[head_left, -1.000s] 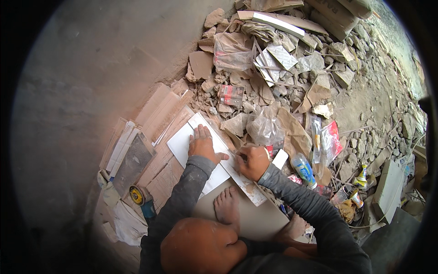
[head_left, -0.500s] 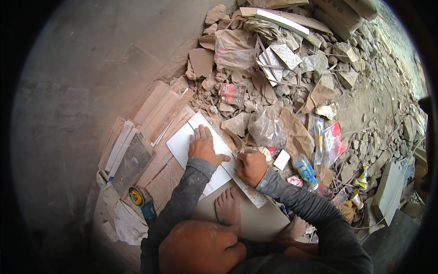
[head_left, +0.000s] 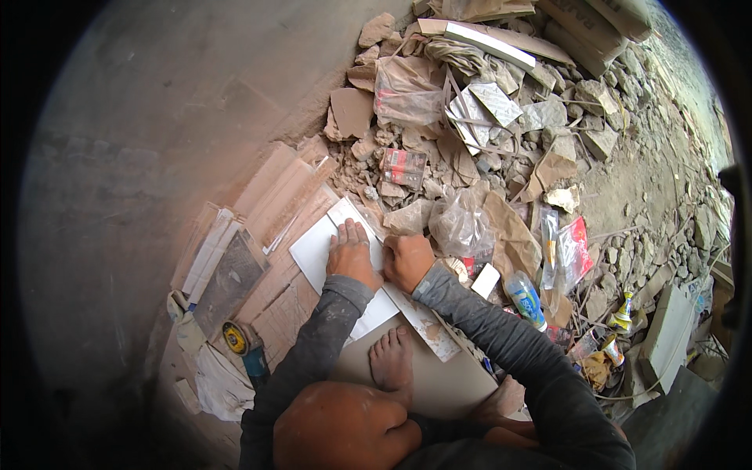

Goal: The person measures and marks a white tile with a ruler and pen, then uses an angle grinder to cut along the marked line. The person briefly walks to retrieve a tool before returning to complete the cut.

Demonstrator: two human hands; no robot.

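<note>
A flat white tile (head_left: 309,251) lies at an angle in front of me, with a narrow light strip (head_left: 429,327) running diagonally across it. My left hand (head_left: 353,256) is spread flat, pressing on the strip and tile with its fingers stretched out. Close beside it, my right hand (head_left: 408,262) is closed in a fist at the strip's right edge. Whatever the right fist grips is hidden by its fingers. Under the tile's near corner is a larger beige board (head_left: 439,385), and my bare foot (head_left: 391,359) rests on it.
An angle grinder (head_left: 244,345) lies at the left by a white cloth (head_left: 223,385) and stacked tile pieces (head_left: 211,252). Broken rubble (head_left: 407,215), a clear plastic bag (head_left: 460,223) and a blue-labelled bottle (head_left: 525,299) are on the right. Several sacks (head_left: 591,27) stand at the back.
My right fist has slid up and left along the strip, coming close to my left hand. The left hand stays flat in place; the view has shifted slightly.
</note>
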